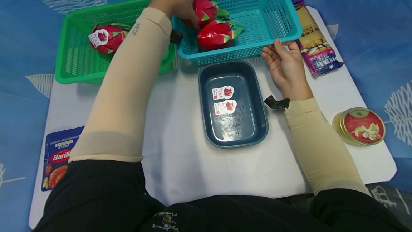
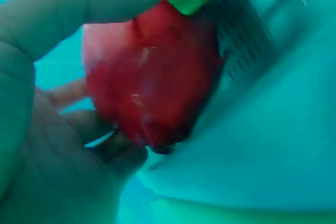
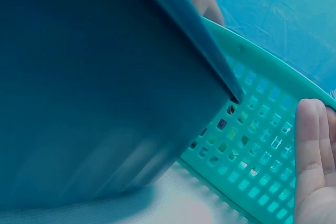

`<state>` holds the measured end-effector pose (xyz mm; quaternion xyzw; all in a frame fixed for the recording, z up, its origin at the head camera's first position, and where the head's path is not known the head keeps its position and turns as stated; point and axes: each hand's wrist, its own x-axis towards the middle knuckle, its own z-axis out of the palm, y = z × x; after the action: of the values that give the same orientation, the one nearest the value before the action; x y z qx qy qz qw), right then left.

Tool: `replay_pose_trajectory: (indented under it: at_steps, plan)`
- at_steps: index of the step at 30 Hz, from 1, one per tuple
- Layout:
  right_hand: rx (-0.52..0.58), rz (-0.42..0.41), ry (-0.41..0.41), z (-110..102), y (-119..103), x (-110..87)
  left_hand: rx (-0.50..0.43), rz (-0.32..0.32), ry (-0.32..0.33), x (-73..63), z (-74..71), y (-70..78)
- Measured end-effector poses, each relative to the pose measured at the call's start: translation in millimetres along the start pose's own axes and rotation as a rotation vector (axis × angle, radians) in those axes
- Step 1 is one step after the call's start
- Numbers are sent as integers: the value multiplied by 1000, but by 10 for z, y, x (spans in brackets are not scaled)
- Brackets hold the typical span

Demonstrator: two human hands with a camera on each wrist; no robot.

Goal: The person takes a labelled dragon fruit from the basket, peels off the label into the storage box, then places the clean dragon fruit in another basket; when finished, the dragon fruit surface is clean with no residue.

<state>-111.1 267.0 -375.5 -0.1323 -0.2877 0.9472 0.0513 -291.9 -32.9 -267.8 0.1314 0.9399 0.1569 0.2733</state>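
Observation:
In the head view my left hand [image 1: 181, 4] reaches into the left end of the teal basket [image 1: 238, 51] and grips a dragon fruit [image 1: 206, 10]. The left wrist view has the thumb and fingers curled round that red fruit [image 2: 152, 72]. A second dragon fruit [image 1: 215, 35] lies just in front of it in the same basket. At the basket's near right corner my right hand [image 1: 288, 65] touches the outer wall at the rim, palm turned up. Its fingers [image 3: 310, 145] look fairly straight in the right wrist view.
The green basket [image 1: 59, 60] at left holds another dragon fruit [image 1: 111, 38] with a label. Nearer stands a dark blue tray [image 1: 238, 128] with two stickers. A purple and gold packet [image 1: 317, 42] and a lidded jar [image 1: 360, 126] sit right, a blue pouch [image 1: 59, 155] left.

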Motion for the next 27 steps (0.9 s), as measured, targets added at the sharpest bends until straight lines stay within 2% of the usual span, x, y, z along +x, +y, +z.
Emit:
replay_pose_trajectory:
  at_steps: [3, 6, 10, 13, 16, 18, 21, 22, 25, 27]
  plan:
    - [2, 9, 1, 7, 12, 14, -10, 9, 33, -112, -14, -30]
    - [5, 16, -1, 12, 3, 30, -47, 58, 135, -330, -1, -46]
    - [14, 15, 0, 8, -43, 57, -90, 166, 327, -788, 57, -67]
    - [14, 10, 15, -10, -84, 81, -157, 210, 463, -1154, 145, -193]
    - [12, 6, 34, -44, -117, 101, -293, 263, 595, -1465, 286, -439]
    - [15, 7, 48, -74, -141, 110, -403, 320, 687, -1650, 416, -619]
    - [16, 9, 59, -115, -184, 121, -607, 413, 814, -1914, 648, -824]
    - [16, 10, 61, -124, -203, 129, -689, 427, 851, -1996, 734, -869]
    - [22, 7, 56, -143, -256, 157, -874, 474, 952, -2173, 1000, -981]
    - [32, 8, 55, -154, -289, 181, -954, 474, 997, -2217, 1177, -1041]
